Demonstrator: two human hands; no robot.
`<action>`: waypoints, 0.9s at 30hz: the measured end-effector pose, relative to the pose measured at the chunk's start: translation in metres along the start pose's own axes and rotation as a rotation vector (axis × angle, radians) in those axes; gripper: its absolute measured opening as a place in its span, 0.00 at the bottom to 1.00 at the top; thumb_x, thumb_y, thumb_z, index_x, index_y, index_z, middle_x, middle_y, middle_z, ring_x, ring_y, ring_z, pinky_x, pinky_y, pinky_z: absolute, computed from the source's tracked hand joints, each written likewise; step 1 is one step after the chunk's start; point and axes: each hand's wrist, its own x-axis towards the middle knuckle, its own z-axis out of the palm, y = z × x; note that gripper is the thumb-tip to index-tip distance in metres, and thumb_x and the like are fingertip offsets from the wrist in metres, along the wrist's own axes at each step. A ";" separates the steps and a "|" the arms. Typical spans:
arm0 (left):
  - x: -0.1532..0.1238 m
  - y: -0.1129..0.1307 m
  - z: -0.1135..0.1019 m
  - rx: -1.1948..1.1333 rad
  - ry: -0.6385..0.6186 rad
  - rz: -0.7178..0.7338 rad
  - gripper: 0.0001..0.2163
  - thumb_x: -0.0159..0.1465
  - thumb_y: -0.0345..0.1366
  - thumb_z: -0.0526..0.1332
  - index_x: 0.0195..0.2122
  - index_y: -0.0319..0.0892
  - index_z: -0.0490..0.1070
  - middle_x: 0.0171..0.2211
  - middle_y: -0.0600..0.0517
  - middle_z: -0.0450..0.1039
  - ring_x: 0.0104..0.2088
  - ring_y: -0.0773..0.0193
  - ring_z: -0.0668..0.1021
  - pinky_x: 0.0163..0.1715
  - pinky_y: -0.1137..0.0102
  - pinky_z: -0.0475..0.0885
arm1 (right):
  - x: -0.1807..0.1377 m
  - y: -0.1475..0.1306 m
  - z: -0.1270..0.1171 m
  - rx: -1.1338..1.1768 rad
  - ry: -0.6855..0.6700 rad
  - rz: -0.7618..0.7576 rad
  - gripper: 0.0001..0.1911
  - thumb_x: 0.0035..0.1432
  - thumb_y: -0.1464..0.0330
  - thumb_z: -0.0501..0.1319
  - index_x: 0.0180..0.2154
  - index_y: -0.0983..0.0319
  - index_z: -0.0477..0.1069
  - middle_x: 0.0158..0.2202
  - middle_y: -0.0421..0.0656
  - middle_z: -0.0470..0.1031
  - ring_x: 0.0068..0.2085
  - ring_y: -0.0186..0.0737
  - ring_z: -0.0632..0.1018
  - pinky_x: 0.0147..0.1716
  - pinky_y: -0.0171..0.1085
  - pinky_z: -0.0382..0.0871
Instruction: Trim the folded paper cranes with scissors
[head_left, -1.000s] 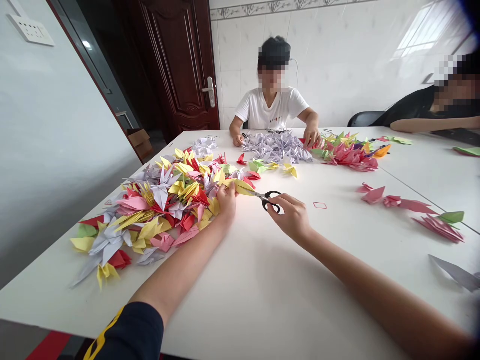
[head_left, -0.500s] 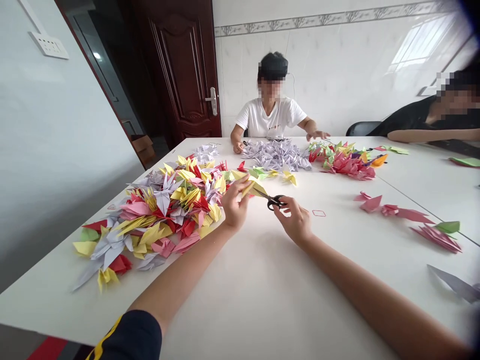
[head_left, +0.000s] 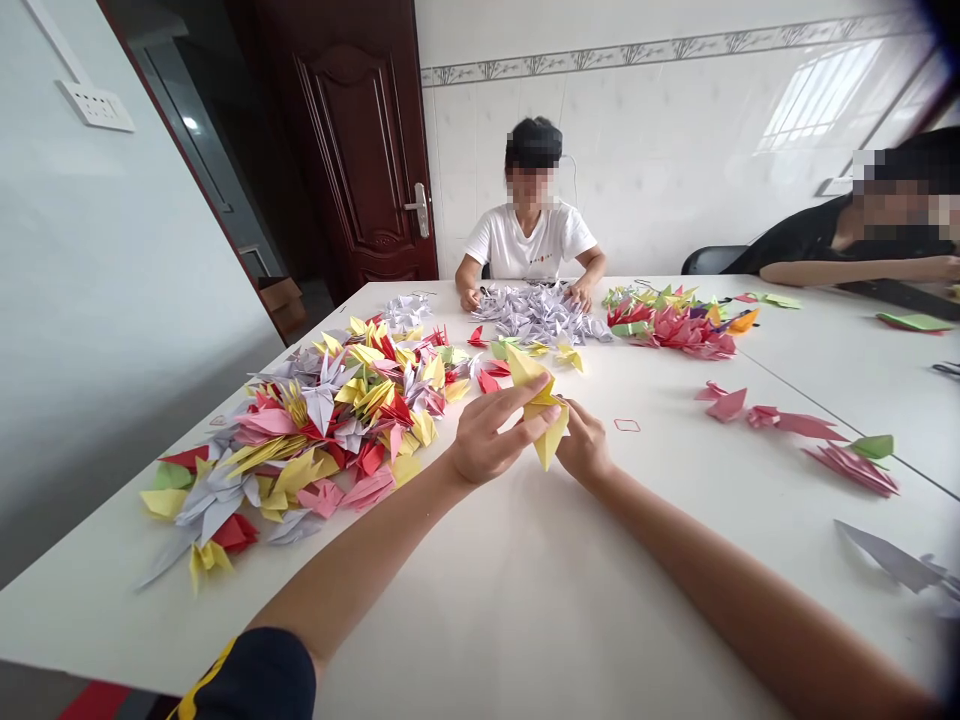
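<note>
Our left grip point(head_left: 491, 440) and right grip point(head_left: 585, 447) now pinch a yellow origami crane point(head_left: 544, 415) between them, held just above the tabletop point(head_left: 525, 600) beside the heaped paper cranes point(head_left: 322, 420); the scissors no longer show.

dark wooden door point(head_left: 358, 160) | white tiled wall point(head_left: 645, 180) | patterned border point(head_left: 645, 50) | wall socket panel point(head_left: 97, 105)
</note>
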 end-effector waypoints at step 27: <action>-0.012 -0.015 0.007 -0.229 -0.322 -0.276 0.08 0.69 0.25 0.48 0.40 0.43 0.62 0.57 0.37 0.71 0.55 0.58 0.78 0.45 0.64 0.77 | 0.006 0.013 0.002 0.895 -0.211 1.092 0.14 0.45 0.64 0.70 0.33 0.59 0.69 0.23 0.35 0.71 0.25 0.36 0.73 0.27 0.35 0.67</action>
